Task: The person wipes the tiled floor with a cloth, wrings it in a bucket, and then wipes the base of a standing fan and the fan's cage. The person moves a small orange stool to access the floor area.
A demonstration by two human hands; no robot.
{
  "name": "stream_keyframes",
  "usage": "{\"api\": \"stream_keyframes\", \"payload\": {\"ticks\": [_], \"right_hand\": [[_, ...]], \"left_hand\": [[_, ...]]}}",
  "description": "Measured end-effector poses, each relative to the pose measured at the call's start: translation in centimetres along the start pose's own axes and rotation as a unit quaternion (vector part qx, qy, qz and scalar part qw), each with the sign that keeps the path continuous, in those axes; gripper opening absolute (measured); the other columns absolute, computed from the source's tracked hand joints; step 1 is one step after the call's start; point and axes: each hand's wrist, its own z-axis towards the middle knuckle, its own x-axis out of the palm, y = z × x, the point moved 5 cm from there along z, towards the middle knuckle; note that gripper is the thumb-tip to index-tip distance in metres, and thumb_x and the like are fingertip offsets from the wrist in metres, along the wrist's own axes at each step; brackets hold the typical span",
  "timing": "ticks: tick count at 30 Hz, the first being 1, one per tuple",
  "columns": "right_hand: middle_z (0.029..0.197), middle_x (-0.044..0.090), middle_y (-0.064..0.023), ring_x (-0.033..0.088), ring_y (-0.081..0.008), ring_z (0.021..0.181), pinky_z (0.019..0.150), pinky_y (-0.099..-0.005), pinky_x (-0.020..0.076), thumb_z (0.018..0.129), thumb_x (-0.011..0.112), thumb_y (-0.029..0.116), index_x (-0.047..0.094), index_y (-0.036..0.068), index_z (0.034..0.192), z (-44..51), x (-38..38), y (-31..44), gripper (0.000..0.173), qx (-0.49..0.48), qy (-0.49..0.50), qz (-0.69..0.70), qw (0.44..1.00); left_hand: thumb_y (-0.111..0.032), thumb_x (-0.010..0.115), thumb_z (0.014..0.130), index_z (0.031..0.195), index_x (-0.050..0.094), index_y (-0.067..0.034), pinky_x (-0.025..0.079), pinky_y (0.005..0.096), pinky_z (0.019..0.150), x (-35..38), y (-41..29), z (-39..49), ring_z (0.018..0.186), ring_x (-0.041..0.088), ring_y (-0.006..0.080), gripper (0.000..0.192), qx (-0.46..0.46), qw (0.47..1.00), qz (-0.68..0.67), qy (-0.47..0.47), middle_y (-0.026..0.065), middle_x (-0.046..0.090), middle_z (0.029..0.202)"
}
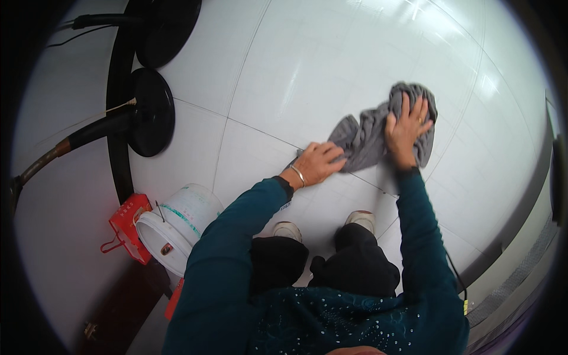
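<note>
A grey cloth [372, 133] lies bunched on the white tiled floor [284, 88] in front of my feet. My right hand [406, 126] presses flat on its far right end, fingers spread, with a ring on one finger. At the cloth's near left end, my left hand [318, 162] has its fingers curled over the fabric, and a bracelet sits on that wrist. Folds of the cloth stretch between both hands. What lies under the left palm is hidden.
On the left stand a white plastic bucket [191, 208] and a red paper bag [133, 226]. Round black bases [151, 113] rest along the upper left wall. A dark brown wooden piece [120, 306] is at lower left. My shoes [361, 219] are below the cloth.
</note>
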Motion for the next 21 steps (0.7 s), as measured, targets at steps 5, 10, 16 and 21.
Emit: {"api": "stream_keyframes", "payload": {"ticks": [5, 10, 16, 21], "right_hand": [[0.156, 0.031, -0.0168, 0.022, -0.0399, 0.146, 0.106, -0.0766, 0.0106, 0.081, 0.059, 0.035, 0.049, 0.02, 0.142, 11.1, 5.3, 8.1, 0.064, -0.082, 0.014, 0.012, 0.996], [0.151, 0.04, -0.0147, 0.03, -0.035, 0.144, 0.112, -0.0695, 0.0145, 0.077, 0.06, 0.03, 0.058, 0.018, 0.131, 9.0, 8.7, 21.1, 0.055, -0.261, 0.051, 0.109, 0.958], [0.139, 0.052, -0.0123, 0.038, -0.0332, 0.138, 0.114, -0.0601, 0.0231, 0.071, 0.062, 0.018, 0.068, 0.015, 0.11, -8.7, 5.2, 29.5, 0.04, -0.475, 0.202, 0.273, 0.812], [0.115, 0.061, -0.0112, 0.054, -0.032, 0.114, 0.101, -0.05, 0.0404, 0.07, 0.059, 0.008, 0.069, 0.014, 0.107, -19.0, 0.8, 27.9, 0.039, -0.409, 0.427, 0.376, 0.713]], "left_hand": [[-0.006, 0.07, 0.075, 0.105, 0.067, -0.012, 0.051, 0.0399, 0.081, -2.8, 6.0, -0.9, 0.106, 0.053, 0.0335, 0.03, -0.159, 0.985, 0.015, -0.068, 0.0088, 0.057, 0.115], [-0.005, 0.07, 0.077, 0.1, 0.064, -0.011, 0.048, 0.0409, 0.087, -6.9, 8.8, -9.4, 0.104, 0.051, 0.0351, 0.025, -0.221, 0.975, 0.016, -0.019, 0.0118, 0.056, 0.112], [-0.021, 0.072, 0.08, 0.1, 0.065, -0.011, 0.048, 0.0439, 0.085, -8.4, 7.9, -22.4, 0.098, 0.057, 0.0381, 0.024, -0.262, 0.833, -0.093, 0.479, 0.0161, 0.06, 0.101], [-0.026, 0.077, 0.08, 0.11, 0.071, -0.006, 0.05, 0.0299, 0.088, -14.4, 8.4, -20.5, 0.097, 0.064, 0.0163, 0.037, -0.373, 0.605, -0.253, 0.657, 0.0053, 0.072, 0.103]]}}
